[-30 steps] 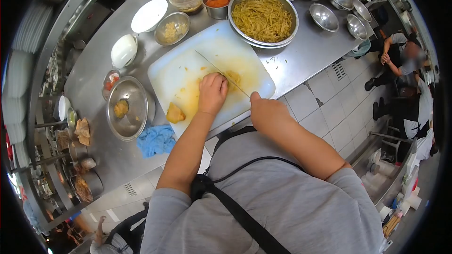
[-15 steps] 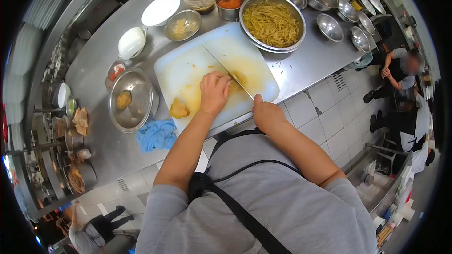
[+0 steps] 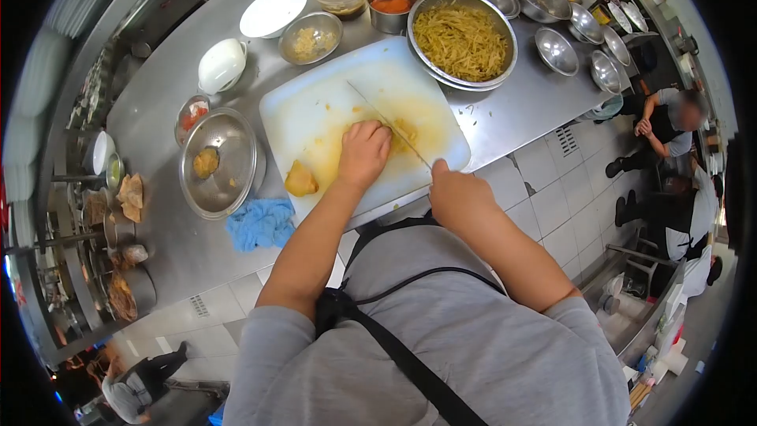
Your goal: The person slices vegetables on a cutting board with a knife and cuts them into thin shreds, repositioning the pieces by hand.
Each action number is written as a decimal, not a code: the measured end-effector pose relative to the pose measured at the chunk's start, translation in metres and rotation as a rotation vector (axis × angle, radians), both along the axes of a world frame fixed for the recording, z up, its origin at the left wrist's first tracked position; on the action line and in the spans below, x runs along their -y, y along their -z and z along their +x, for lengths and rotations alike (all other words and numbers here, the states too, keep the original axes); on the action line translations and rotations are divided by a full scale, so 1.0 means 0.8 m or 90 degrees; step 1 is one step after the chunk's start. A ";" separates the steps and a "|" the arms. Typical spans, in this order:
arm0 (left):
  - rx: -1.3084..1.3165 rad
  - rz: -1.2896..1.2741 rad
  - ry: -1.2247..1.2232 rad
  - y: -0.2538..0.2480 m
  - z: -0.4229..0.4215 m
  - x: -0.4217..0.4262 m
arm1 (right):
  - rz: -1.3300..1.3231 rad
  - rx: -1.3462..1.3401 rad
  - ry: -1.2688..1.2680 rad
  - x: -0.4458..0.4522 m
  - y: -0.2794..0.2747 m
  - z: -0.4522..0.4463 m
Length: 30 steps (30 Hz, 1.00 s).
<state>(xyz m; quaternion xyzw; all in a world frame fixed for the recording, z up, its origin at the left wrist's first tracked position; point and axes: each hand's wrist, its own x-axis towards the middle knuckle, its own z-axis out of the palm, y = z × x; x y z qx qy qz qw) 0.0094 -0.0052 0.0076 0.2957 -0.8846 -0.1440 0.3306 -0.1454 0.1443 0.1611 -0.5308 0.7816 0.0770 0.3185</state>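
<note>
My right hand [image 3: 460, 194] is wrapped round the handle of a long kitchen knife [image 3: 364, 96], whose blade lies slantwise over the white cutting board [image 3: 296, 114]. Close against the left side of the blade, my left hand [image 3: 365, 150] presses down with curled fingers; what is under them is hidden. Thin yellow vegetable shreds [image 3: 405, 132] lie on the board to the right of the blade. A larger yellow-brown vegetable chunk [image 3: 300, 179] rests near the board's lower left corner. Yellow stains and small bits mark the board.
A bowl of yellow-green vegetable strips [image 3: 461, 42] stands at the board's upper right. Left of the board are a metal colander [image 3: 240, 159] with one lump and a blue cloth [image 3: 261, 225]. Several bowls line the steel counter [image 3: 169, 244]. Other people [image 3: 666, 122] are off to the right and lower left.
The knife blade has tilted and shifted slightly against my left fingers, and my right hand has moved a little. The whole view has shifted slightly. The person at lower left has moved.
</note>
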 end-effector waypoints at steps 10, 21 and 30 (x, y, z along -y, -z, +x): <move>-0.031 0.000 0.011 -0.003 0.000 0.000 | -0.034 -0.011 -0.016 -0.010 0.015 -0.001; -0.055 -0.006 0.012 0.002 -0.002 0.003 | -0.044 -0.020 -0.037 -0.014 0.008 -0.001; -0.064 0.003 0.006 0.002 -0.001 0.001 | -0.016 0.012 0.003 -0.002 0.009 0.004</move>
